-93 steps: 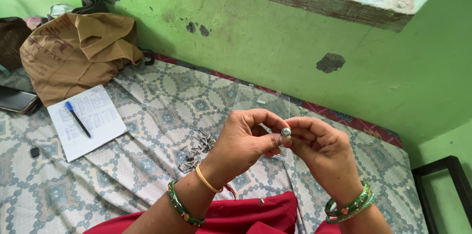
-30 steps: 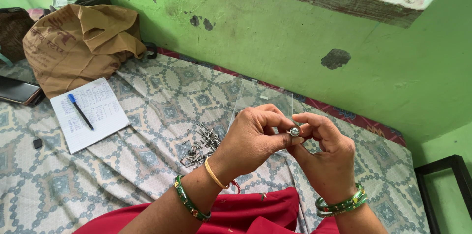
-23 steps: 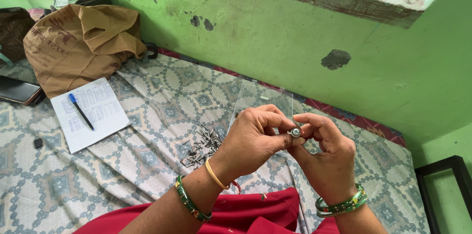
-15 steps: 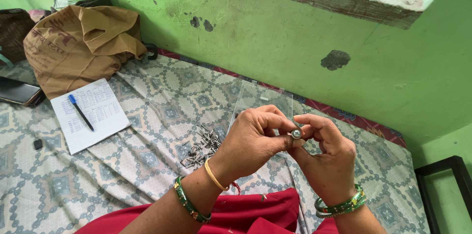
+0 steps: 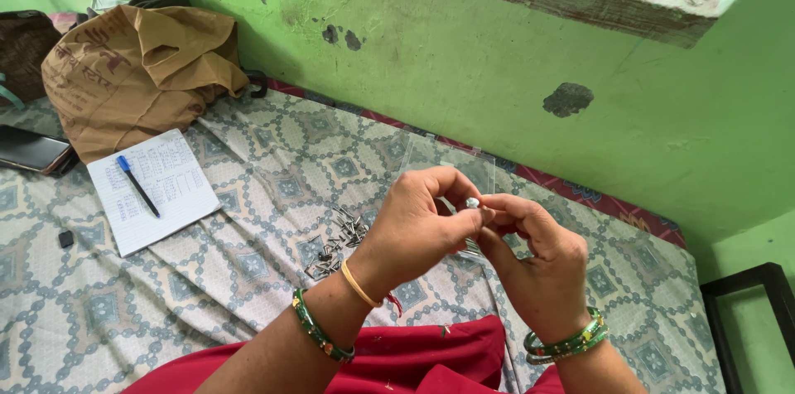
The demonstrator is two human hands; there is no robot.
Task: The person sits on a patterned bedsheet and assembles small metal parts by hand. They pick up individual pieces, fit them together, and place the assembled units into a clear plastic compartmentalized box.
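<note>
The person sits on a bed [image 5: 248, 220] covered with a patterned sheet and holds both hands up in front of the chest. The left hand [image 5: 418, 224] and the right hand [image 5: 530, 257] meet at the fingertips, and together they pinch a small round silver piece [image 5: 472, 203] between thumbs and forefingers. Below the hands, on the sheet, lies a loose heap of small metal parts [image 5: 338, 243], and just behind it a clear plastic bag [image 5: 451, 166]. Further left are a notepad [image 5: 153, 188] with a blue pen [image 5: 137, 185] on it.

I think the piece is very small and smooth, so it can slip from the fingertips. If it falls, it may roll into a fold of the sheet or mix with the heap, and then it is hard to find.
</note>
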